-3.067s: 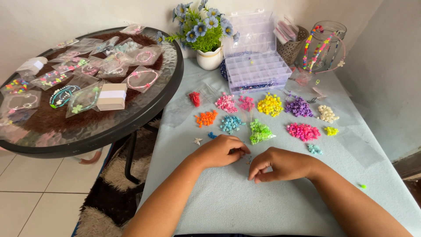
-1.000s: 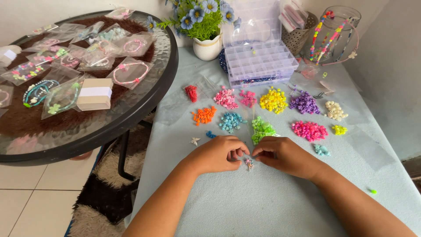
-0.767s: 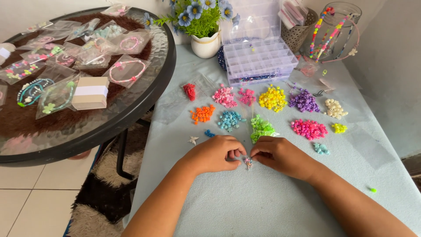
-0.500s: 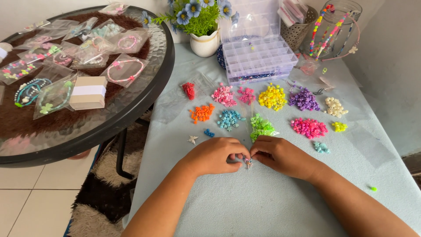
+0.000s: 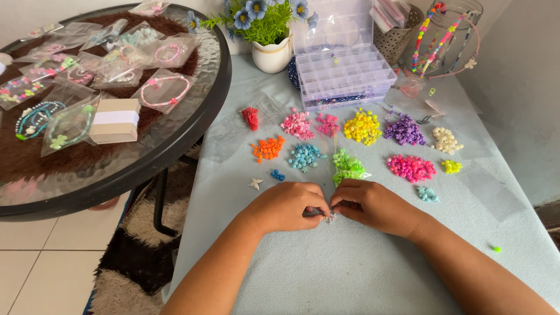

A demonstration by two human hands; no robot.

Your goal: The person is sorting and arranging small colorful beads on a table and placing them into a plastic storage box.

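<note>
Pale blue cloth covers the desk, on which the left hand and right hand meet fingertip to fingertip, both pinched closed on a small silvery piece (too small to tell its kind) that hangs between them just above the cloth. Beyond the hands lie separate heaps: green beads nearest, then light blue beads, orange beads and pink beads. Farther back stand a clear compartment box and a white flower pot; a round glass table with bagged bracelets stands beside the desk.
</note>
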